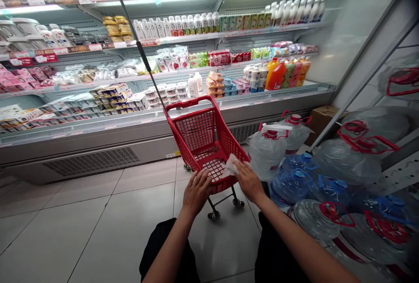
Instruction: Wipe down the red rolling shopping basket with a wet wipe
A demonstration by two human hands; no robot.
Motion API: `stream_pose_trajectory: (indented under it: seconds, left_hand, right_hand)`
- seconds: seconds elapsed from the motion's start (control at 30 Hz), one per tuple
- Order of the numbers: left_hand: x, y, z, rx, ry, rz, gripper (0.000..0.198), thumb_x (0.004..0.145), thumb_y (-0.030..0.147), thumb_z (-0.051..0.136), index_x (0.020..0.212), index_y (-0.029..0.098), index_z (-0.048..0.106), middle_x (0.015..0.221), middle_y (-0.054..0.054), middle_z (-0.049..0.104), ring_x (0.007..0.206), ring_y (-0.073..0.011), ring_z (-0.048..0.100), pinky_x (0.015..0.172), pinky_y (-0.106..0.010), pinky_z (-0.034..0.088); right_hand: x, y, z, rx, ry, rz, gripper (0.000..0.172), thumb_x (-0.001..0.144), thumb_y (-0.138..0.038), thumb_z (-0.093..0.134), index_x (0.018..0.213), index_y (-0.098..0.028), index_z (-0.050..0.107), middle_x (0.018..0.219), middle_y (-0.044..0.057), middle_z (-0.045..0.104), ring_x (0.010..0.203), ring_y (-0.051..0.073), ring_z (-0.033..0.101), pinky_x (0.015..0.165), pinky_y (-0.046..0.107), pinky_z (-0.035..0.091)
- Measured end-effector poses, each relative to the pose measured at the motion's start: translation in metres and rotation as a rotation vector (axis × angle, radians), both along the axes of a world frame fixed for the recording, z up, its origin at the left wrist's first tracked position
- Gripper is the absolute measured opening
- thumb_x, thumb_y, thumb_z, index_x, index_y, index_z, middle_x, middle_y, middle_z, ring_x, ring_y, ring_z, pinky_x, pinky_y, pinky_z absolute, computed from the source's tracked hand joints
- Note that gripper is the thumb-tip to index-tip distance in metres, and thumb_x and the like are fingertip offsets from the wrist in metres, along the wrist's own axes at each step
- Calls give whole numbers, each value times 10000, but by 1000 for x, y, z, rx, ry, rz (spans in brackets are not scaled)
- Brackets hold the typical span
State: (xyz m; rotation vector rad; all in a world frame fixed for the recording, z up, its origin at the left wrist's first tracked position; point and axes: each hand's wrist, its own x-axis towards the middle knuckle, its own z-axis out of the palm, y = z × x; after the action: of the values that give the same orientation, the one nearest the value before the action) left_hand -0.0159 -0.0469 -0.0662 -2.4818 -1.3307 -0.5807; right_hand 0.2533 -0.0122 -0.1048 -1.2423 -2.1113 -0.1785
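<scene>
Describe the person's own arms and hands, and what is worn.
The left hand and right hand are ungloved; I can make out no rings. Both forearms are bare, with no sleeve, watch or bracelet in view. Black legwear shows beneath them.

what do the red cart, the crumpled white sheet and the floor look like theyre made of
Red cart: probably molded plastic, smooth and semi-glossy, judging by its one-color latticed walls.
White sheet: perhaps thin, matte tissue or cloth, crumpled at the right hand.
Floor: likely glazed tile, given its sheen and joint lines.
</scene>
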Motion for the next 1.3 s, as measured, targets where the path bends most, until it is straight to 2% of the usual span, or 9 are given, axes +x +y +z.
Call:
stream_pose_trajectory:
  seconds: [0.1, 0.17, 0.43, 0.53, 0.73, 0.93, 1.03, 1.17, 1.3]
  left_hand:
    - [-4, 14, 13, -10, -13, 6, 465, 974, 374, 639, 1429, 297, 582, 1693, -53, 333, 1567, -289, 306, 1288, -534, 295]
    - [0, 22, 17, -33, -29, 25, 520, 952, 421, 671, 1447, 299, 570, 1704, -67, 306, 1587, -313, 246, 1282, -560, 289]
    - [22, 26, 12, -82, -107, 6, 573, 933, 418, 680, 1467, 259, 549, 1697, -90, 316, 1602, -352, 169, 1266, -590, 297]
    - [18, 19, 14, -91, -120, -2, 560, 936, 412, 667, 1461, 253, 552, 1690, -87, 330, 1600, -360, 171, 1263, -601, 293]
    - [11, 6, 16, -115, -131, -36, 520, 955, 451, 651, 1447, 300, 576, 1677, -70, 357, 1598, -363, 174, 1243, -625, 313]
    - [19, 5, 17, -115, -139, -32, 529, 949, 429, 657, 1456, 304, 570, 1686, -59, 341, 1596, -369, 176, 1237, -629, 318]
    - [25, 5, 15, -104, -129, -35, 556, 954, 430, 649, 1487, 317, 538, 1703, -47, 305, 1599, -356, 175, 1249, -610, 306]
    - [34, 2, 13, -76, -100, -22, 705, 953, 420, 633, 1600, 307, 376, 1722, -61, 255, 1597, -342, 194, 1256, -579, 299]
    - [27, 12, 21, -52, -42, -64, 773, 991, 410, 558, 1661, 240, 212, 1683, -72, 352, 1557, -277, 315, 1285, -497, 271]
  right_hand:
    - [34, 24, -2, -33, 72, -133, 602, 1095, -266, 306, 1675, -232, 148, 1596, 97, 478, 1475, 234, 459, 1230, 516, 369]
    - [34, 33, -1, -52, 103, -139, 590, 1100, -282, 286, 1675, -239, 161, 1607, 94, 466, 1477, 232, 457, 1231, 515, 366]
    - [-55, -7, 8, -35, 112, 60, 626, 1088, -237, 308, 1680, -237, 103, 1634, 80, 428, 1507, 215, 409, 1247, 483, 368]
    - [-62, -18, 7, -55, 92, 113, 630, 1082, -237, 315, 1679, -249, 111, 1641, 65, 416, 1508, 211, 407, 1238, 480, 388]
    - [-3, 32, -5, -40, 76, -8, 547, 1093, -309, 313, 1626, -194, 347, 1522, 111, 571, 1432, 233, 515, 1238, 510, 379]
    - [47, 89, 4, -50, 92, -91, 536, 1094, -300, 240, 1580, -193, 439, 1493, 120, 597, 1408, 240, 541, 1242, 553, 329]
    - [32, 69, 5, -54, 86, -79, 536, 1094, -295, 259, 1608, -209, 385, 1507, 108, 586, 1423, 234, 525, 1219, 539, 375]
    - [-17, 1, 2, -66, 84, 74, 595, 1089, -238, 303, 1670, -262, 178, 1627, 74, 437, 1506, 213, 410, 1236, 512, 371]
    - [-30, -36, 9, -117, 53, 211, 634, 1086, -228, 339, 1674, -281, 106, 1642, 62, 409, 1506, 204, 409, 1246, 499, 365]
